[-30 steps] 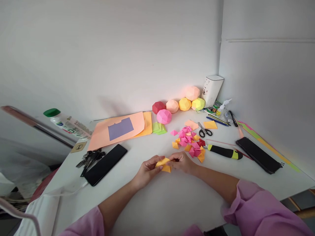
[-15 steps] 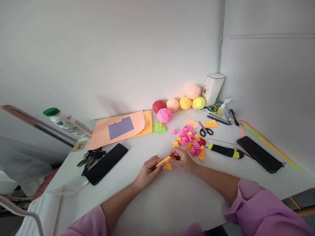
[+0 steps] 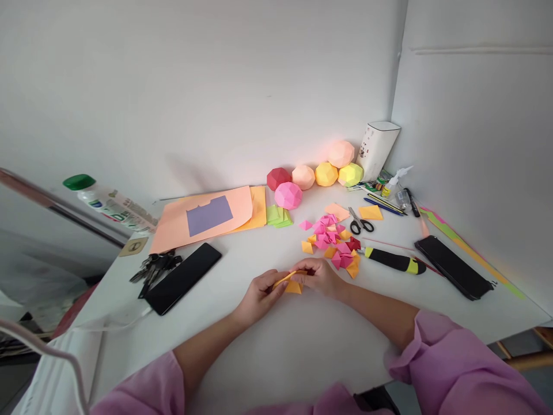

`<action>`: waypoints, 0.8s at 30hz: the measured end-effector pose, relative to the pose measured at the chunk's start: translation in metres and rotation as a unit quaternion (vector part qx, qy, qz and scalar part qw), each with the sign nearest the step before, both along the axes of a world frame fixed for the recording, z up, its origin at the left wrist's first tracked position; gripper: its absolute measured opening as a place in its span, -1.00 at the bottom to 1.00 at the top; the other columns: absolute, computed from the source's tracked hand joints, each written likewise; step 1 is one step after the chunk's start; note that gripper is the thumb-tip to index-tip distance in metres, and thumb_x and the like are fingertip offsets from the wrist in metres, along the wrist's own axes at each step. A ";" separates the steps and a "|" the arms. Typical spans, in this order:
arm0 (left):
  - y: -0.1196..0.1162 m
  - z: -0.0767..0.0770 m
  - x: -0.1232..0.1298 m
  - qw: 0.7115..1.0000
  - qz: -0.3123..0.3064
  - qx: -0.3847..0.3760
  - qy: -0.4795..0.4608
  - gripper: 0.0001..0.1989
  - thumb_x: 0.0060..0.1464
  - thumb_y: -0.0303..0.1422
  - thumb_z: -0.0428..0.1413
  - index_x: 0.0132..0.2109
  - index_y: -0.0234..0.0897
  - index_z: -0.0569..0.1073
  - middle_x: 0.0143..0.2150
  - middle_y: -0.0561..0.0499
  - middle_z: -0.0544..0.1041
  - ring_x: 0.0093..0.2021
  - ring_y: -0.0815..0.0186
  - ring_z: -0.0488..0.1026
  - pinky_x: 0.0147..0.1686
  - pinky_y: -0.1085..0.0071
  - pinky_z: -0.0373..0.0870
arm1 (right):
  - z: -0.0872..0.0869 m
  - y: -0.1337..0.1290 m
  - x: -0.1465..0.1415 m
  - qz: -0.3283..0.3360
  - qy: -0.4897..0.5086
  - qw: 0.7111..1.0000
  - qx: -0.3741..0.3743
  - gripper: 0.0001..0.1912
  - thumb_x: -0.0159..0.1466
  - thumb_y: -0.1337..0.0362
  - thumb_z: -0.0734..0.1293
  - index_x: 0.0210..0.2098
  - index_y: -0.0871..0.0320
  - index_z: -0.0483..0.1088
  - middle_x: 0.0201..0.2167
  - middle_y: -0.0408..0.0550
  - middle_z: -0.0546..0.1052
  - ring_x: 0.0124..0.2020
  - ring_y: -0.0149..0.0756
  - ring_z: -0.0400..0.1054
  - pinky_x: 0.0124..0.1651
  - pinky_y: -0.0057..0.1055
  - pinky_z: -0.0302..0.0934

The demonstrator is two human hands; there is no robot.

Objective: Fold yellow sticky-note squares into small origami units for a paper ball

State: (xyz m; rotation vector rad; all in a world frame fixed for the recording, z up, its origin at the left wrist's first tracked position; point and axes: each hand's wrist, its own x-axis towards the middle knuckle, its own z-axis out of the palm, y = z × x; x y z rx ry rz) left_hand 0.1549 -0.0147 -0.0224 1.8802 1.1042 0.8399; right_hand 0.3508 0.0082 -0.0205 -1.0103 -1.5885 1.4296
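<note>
Between my two hands is a small piece of folded orange paper [image 3: 294, 287], pinched along its upper edge with a flap hanging below. My left hand [image 3: 260, 294] is closed on its left side, thumb in front. From the right, my right hand [image 3: 318, 276] grips the other side with thumb and fingers; part of the fold is hidden behind the fingers. Just beyond my right hand lies a heap of small folded pink and orange paper pieces [image 3: 330, 236]. A black and yellow cutter [image 3: 391, 260] points toward that heap.
Faceted paper balls [image 3: 288, 196] stand along the wall near a white container [image 3: 380, 147]. Scissors [image 3: 360, 222] and green paper squares [image 3: 279, 216] lie in front. Left are peach paper sheets [image 3: 173, 230], a black phone [image 3: 184, 279], keys [image 3: 155, 268] and a bottle [image 3: 116, 207]; a black pouch [image 3: 453, 268] lies right.
My fingers have shifted on the orange paper, and its upper fold now looks narrower, pressed flatter between both hands. The camera view has tilted slightly.
</note>
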 end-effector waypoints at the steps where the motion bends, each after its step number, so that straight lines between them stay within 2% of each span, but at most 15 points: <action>1: 0.000 0.001 0.000 1.000 -0.002 -0.006 -0.006 -0.66 0.18 -0.23 -0.02 -0.03 -0.27 0.51 -0.34 -0.06 0.51 -0.36 0.30 0.41 -0.35 0.41 0.34 | 0.000 0.000 0.000 -0.001 -0.001 1.000 0.000 -0.76 0.09 0.16 0.42 -0.33 0.20 0.52 -0.38 -0.06 0.52 -0.39 -0.36 0.37 -0.36 -0.43 0.26; 4: -0.001 0.004 0.002 0.998 -0.018 -0.044 -0.032 -0.65 0.19 -0.23 -0.03 0.01 -0.29 0.49 -0.18 -0.11 0.56 -0.21 0.23 0.46 -0.22 0.37 0.38 | -0.001 0.001 0.000 -0.002 0.008 1.000 -0.010 -0.76 0.08 0.16 0.42 -0.32 0.20 0.52 -0.36 -0.05 0.54 -0.35 -0.33 0.40 -0.32 -0.41 0.28; 6: -0.001 0.006 0.002 0.996 -0.029 -0.069 -0.041 -0.63 0.21 -0.23 -0.04 0.04 -0.30 0.47 -0.13 -0.11 0.57 -0.17 0.22 0.47 -0.19 0.37 0.39 | -0.002 0.002 -0.001 -0.001 0.013 1.000 -0.014 -0.76 0.07 0.16 0.43 -0.33 0.20 0.53 -0.36 -0.04 0.54 -0.35 -0.32 0.40 -0.31 -0.41 0.28; 14: -0.001 0.002 -0.001 0.993 -0.049 -0.095 -0.048 -0.60 0.22 -0.22 -0.07 0.09 -0.30 0.43 -0.23 -0.05 0.59 -0.26 0.27 0.48 -0.24 0.41 0.40 | -0.003 0.003 0.000 -0.003 0.015 1.000 -0.023 -0.76 0.07 0.15 0.43 -0.36 0.21 0.53 -0.46 -0.08 0.50 -0.44 -0.39 0.34 -0.41 -0.46 0.22; 21: -0.001 0.004 -0.001 0.991 -0.057 -0.111 -0.058 -0.60 0.22 -0.21 -0.06 0.09 -0.29 0.43 -0.15 -0.08 0.58 -0.21 0.26 0.47 -0.21 0.41 0.39 | 0.000 0.003 0.000 0.010 0.026 0.999 -0.046 -0.74 0.06 0.13 0.43 -0.37 0.21 0.52 -0.47 -0.08 0.50 -0.47 -0.41 0.33 -0.43 -0.47 0.21; 24: -0.001 0.004 -0.001 0.991 -0.055 -0.113 -0.054 -0.60 0.22 -0.21 -0.06 0.08 -0.30 0.44 -0.18 -0.07 0.58 -0.23 0.26 0.47 -0.22 0.40 0.39 | 0.001 0.003 0.000 0.010 0.024 0.999 -0.046 -0.75 0.04 0.13 0.44 -0.39 0.20 0.52 -0.45 -0.09 0.50 -0.45 -0.40 0.33 -0.42 -0.48 0.20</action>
